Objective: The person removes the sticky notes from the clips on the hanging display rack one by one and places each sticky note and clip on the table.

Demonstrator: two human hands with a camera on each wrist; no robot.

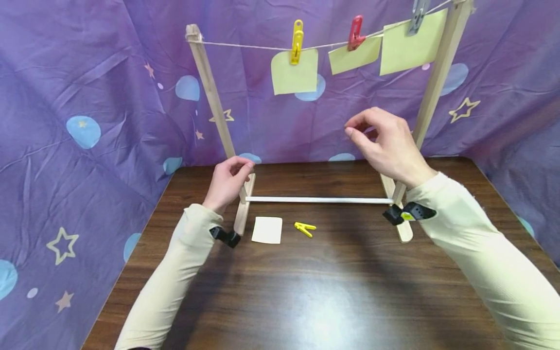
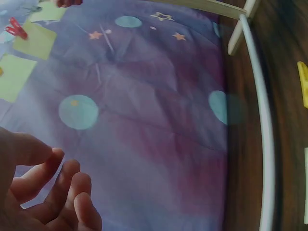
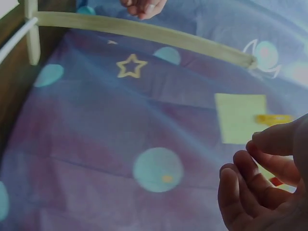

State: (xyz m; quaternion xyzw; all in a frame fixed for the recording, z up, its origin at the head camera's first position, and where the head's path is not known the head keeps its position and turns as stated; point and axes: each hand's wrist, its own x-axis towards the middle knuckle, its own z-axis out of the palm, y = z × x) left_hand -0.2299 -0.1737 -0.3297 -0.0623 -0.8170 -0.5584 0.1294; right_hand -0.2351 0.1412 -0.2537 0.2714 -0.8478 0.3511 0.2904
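My right hand [image 1: 387, 141] is in the air before the right post, below the hung notes, fingers loosely curled, thumb and fingertip close together and nothing between them. Near the left post my left hand [image 1: 227, 182] hovers in a similar loose curl, holding nothing. On the string [image 1: 245, 46] a yellow clothespin [image 1: 297, 43] clips one pale yellow sticky note [image 1: 294, 75]. A red clothespin [image 1: 356, 34] holds a second, tilted note [image 1: 355, 54], and a grey clothespin [image 1: 417, 17] a third note [image 1: 411, 46]. Below, a loose note [image 1: 267, 230] lies beside another yellow clothespin [image 1: 305, 228] on the table.
The string runs between a left wooden post [image 1: 214, 92] and a right wooden post [image 1: 439, 73]. A white rod [image 1: 319, 200] joins them low down, just above the dark wooden table [image 1: 280, 287]. Behind and at the sides hangs a purple patterned cloth [image 1: 109, 160].
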